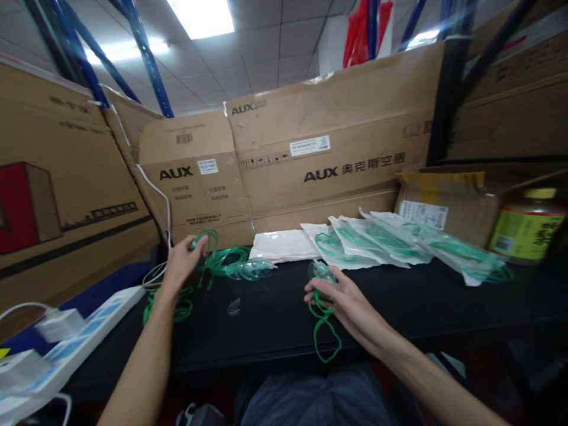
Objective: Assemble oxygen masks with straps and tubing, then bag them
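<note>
My left hand [181, 260], on the left of the black table, is closed on a loop of green tubing [212, 236]. Beside it lie more coiled green tubing [228, 258] and clear plastic masks [252, 270]. Green elastic cords [183, 305] lie behind my left wrist. In front of me, my right hand [344, 293] grips a clear oxygen mask [322, 272], partly covered by the fingers. Its green elastic strap [328, 340] dangles below the hand. Between the hands, a small clear plastic piece [234, 306] rests on the table.
White packets [284, 245] are stacked at the back. Several pouches with green tubing [377, 236] lie fanned out to the right, near an open carton [465, 207] and a yellow-labelled jar [528, 228]. A power strip [95, 328] runs along the left. Cardboard [319, 142] walls the back.
</note>
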Motion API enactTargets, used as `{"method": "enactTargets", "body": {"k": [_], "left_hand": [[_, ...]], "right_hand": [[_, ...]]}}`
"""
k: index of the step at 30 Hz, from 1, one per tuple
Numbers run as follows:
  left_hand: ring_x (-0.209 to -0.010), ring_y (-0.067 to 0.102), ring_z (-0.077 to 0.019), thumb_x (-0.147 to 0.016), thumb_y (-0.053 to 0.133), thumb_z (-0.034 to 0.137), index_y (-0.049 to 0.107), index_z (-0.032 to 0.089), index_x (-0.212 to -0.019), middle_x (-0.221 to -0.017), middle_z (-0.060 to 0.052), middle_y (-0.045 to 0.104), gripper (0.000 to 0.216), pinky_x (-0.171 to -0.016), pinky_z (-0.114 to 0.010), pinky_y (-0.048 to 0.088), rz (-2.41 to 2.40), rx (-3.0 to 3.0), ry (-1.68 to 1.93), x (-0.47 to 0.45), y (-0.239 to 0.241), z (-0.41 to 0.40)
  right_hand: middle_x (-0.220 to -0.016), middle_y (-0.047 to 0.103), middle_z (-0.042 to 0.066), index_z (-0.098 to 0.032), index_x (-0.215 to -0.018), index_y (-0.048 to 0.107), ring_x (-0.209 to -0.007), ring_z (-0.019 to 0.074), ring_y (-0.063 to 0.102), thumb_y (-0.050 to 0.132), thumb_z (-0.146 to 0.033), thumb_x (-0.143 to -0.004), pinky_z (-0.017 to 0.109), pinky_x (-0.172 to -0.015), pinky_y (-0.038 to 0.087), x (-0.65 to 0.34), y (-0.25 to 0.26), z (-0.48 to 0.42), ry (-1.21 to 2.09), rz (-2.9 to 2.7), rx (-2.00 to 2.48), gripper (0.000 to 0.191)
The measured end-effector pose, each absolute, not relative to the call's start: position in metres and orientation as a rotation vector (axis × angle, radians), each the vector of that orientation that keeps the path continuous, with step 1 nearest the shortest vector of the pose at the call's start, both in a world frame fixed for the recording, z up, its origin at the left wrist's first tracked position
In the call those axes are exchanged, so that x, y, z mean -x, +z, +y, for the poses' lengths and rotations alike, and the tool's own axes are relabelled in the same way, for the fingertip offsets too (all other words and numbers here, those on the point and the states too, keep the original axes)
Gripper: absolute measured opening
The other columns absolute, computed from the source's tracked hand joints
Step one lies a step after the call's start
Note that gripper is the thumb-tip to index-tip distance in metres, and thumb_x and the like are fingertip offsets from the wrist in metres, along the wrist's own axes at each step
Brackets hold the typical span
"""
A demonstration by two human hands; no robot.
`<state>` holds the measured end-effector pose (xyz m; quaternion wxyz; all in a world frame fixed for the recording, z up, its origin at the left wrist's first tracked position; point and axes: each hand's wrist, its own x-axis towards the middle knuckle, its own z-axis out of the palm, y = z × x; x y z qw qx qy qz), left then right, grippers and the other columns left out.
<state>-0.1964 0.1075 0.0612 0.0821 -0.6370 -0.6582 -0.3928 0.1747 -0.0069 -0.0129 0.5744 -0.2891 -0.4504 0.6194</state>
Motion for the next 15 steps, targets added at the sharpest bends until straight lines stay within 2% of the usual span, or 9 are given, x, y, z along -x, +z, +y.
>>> {"method": "enactTargets", "body": {"k": [3, 7, 11, 15], "left_hand": [[-0.066, 0.055, -0.0195, -0.083, 0.05, 0.07, 0.063, 0.018, -0.066, -0.058, 0.001, 0.058, 0.056, -0.066, -0.025, 0.038, -1.965, 2.181, -1.037, 0.1924, 0.0575, 0.1109], [-0.075, 0.058, -0.0205, -0.078, 0.058, 0.071, 0.073, 0.018, -0.085, -0.075, -0.001, 0.066, 0.056, -0.068, -0.025, 0.04, -1.987, 2.505, -0.873, 0.1877, 0.0571, 0.1097], [-0.079, 0.062, -0.0216, -0.066, 0.073, 0.064, 0.077, 0.02, -0.1, -0.085, -0.001, 0.069, 0.056, -0.07, -0.025, 0.044, -2.035, 2.742, -0.7, 0.1865, 0.0577, 0.1073], [-0.087, 0.065, -0.0244, -0.055, 0.081, 0.051, 0.076, 0.02, -0.097, -0.09, -0.002, 0.07, 0.052, -0.076, -0.027, 0.048, -2.075, 2.799, -0.647, 0.1874, 0.0558, 0.1084]], "right_hand": [[-0.09, 0.073, 0.003, -0.02, -0.099, 0.055, -0.083, 0.0182, 0.071, 0.08, -0.039, -0.08, 0.034, -0.083, 0.051, -0.1743, -0.0121, -0.0067, 1.453, -1.055, 0.68, 0.037], [-0.09, 0.073, 0.002, -0.02, -0.1, 0.056, -0.082, 0.0173, 0.071, 0.08, -0.038, -0.08, 0.032, -0.082, 0.05, -0.1744, -0.0107, -0.008, 1.458, -1.059, 0.678, 0.036], [-0.091, 0.073, 0.003, -0.02, -0.099, 0.055, -0.083, 0.0178, 0.071, 0.08, -0.038, -0.081, 0.032, -0.081, 0.05, -0.1747, -0.0105, -0.0092, 1.457, -1.061, 0.68, 0.036], [-0.091, 0.074, 0.003, -0.02, -0.1, 0.055, -0.082, 0.0176, 0.071, 0.08, -0.038, -0.08, 0.031, -0.08, 0.05, -0.1749, -0.0113, -0.0091, 1.462, -1.062, 0.679, 0.037]]}}
